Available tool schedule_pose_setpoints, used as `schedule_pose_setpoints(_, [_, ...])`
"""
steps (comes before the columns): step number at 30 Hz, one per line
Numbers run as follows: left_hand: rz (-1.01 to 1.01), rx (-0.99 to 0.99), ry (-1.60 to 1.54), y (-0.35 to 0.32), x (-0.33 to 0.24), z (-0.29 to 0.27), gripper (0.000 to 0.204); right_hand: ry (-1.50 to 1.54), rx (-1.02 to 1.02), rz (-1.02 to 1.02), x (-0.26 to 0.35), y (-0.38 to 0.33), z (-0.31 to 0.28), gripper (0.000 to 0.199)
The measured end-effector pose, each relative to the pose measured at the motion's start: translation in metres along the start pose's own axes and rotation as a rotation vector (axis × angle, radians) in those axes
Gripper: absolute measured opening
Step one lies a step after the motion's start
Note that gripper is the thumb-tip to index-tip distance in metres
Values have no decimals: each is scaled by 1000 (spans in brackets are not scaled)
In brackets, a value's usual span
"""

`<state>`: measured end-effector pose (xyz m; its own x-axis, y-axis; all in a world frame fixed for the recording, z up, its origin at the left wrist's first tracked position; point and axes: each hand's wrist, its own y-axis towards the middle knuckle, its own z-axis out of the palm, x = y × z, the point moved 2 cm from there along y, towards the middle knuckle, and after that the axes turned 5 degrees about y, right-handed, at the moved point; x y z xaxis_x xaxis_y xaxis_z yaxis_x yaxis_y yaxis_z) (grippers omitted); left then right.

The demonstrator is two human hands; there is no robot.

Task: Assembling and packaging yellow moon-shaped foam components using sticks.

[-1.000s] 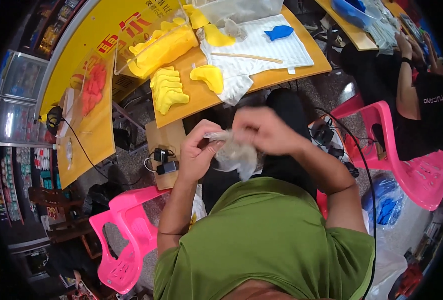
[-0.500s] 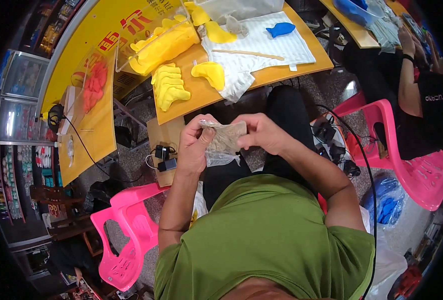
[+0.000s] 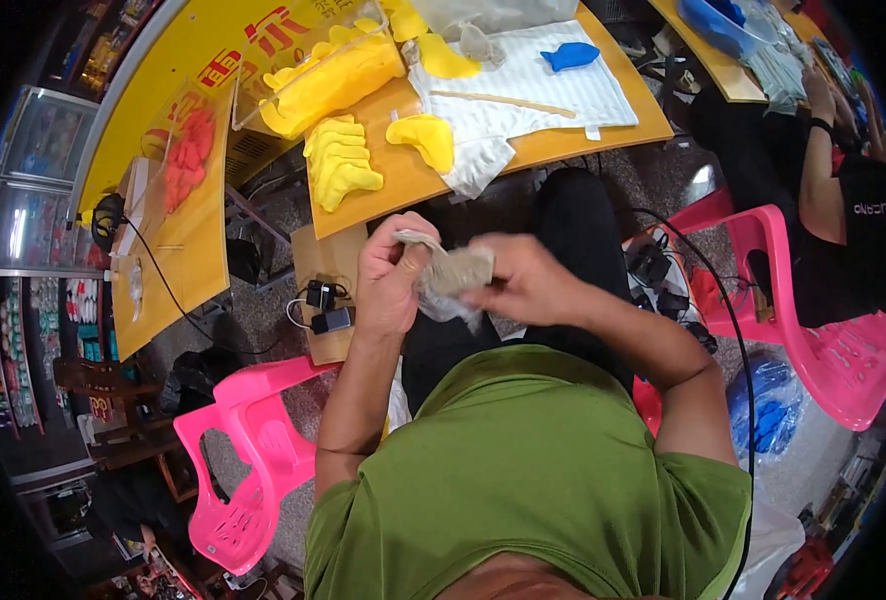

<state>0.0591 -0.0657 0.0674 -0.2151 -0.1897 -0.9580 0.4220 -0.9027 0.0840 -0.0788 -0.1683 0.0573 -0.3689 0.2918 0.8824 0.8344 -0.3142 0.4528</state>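
Observation:
Over my lap, both hands are on a crumpled clear plastic bag (image 3: 447,301) with something greyish beige in it. My left hand (image 3: 391,275) is closed on its left end, thumb on top, where a pale folded edge sticks up. On the other side, my right hand (image 3: 525,278) pinches the beige part, its fingers smeared by motion. Beyond them on the table lie a yellow curved fabric piece (image 3: 425,141) and a stack of yellow pieces (image 3: 342,165). A thin wooden stick (image 3: 508,101) rests on a white striped cloth (image 3: 603,100), near a blue fish-shaped piece (image 3: 570,57).
A clear box (image 3: 253,122) of yellow pieces stands at the table's back left. Red pieces (image 3: 191,160) lie on the left table. Pink chairs (image 3: 253,440) flank me. A black cable (image 3: 746,400) hangs at my right, where a person (image 3: 821,200) sits.
My right hand has turned and shifted slightly inward, bunching the bag, which was spread flatter before. A pale folded edge now stands up at my left thumb.

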Motion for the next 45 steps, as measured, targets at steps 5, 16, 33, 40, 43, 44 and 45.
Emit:
schedule_pose_setpoints(5, [33,-35,7,0,-3,4,15,118,-29,111,-10,5,-13,17])
schedule_pose_setpoints(16, [-11,-17,-18,-1,2,0,10,174,-183,253,4,13,-23,13])
schedule_pose_setpoints(33, [-31,-136,-35,2,5,-7,10,-13,181,156,4,9,-5,23])
schedule_pose_setpoints(40, [-50,-133,33,3,10,-12,8,256,-185,266,-19,7,-24,31])
schedule_pose_setpoints(43, [-46,-138,-2,2,10,-15,10,-9,182,317,-4,1,-4,30])
schedule_pose_setpoints(44, [-50,-134,20,0,10,-18,10,-1,157,256,-9,1,-3,31])
schedule_pose_setpoints(45, [-52,-130,39,-2,10,-17,10,-7,38,150,-11,3,-11,32])
